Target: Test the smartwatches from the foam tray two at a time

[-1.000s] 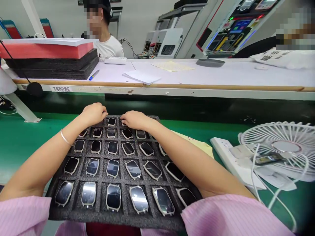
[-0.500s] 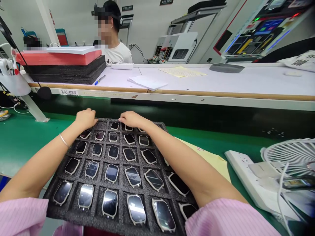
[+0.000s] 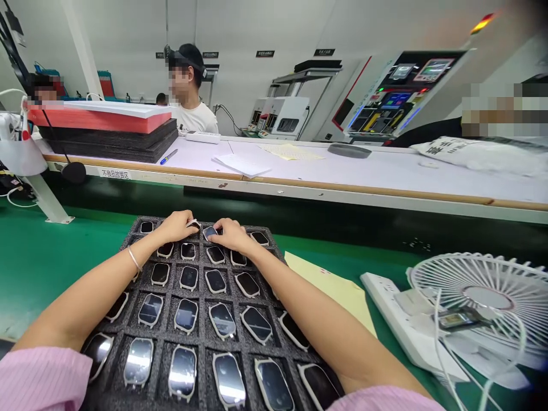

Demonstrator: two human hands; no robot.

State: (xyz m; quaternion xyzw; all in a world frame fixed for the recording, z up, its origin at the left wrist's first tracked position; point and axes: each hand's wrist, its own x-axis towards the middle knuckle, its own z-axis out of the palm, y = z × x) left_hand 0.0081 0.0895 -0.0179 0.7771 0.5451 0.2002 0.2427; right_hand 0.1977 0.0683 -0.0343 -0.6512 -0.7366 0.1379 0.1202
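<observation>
From where I stand, the black tray (image 3: 203,319) lies right in front of the person, over the green table (image 3: 43,251), its pockets filled with strapless watches, screens up. Both hands are at its far rows. The left hand (image 3: 176,225) has its fingers closed on the edge of one watch (image 3: 194,224), which sits tilted; the right hand (image 3: 231,233) pinches a second watch (image 3: 209,233) between thumb and fingers, just beside the first.

The clearest writing is a white label (image 3: 115,174) on the shelf (image 3: 308,171) edge: 不良品放置区, an area for defective goods. Above it sits red foam (image 3: 103,120) on black sheets (image 3: 111,142), with a blue pen (image 3: 168,157) near them. The white bag (image 3: 479,155) at the far right carries dark lettering, too blurred to read. The dark wall signs (image 3: 265,54) have pale characters too small to make out, and so have the lit machine (image 3: 385,111) screens. I can read no brand on the watches, the power strip (image 3: 383,291) or the fan (image 3: 488,297).
</observation>
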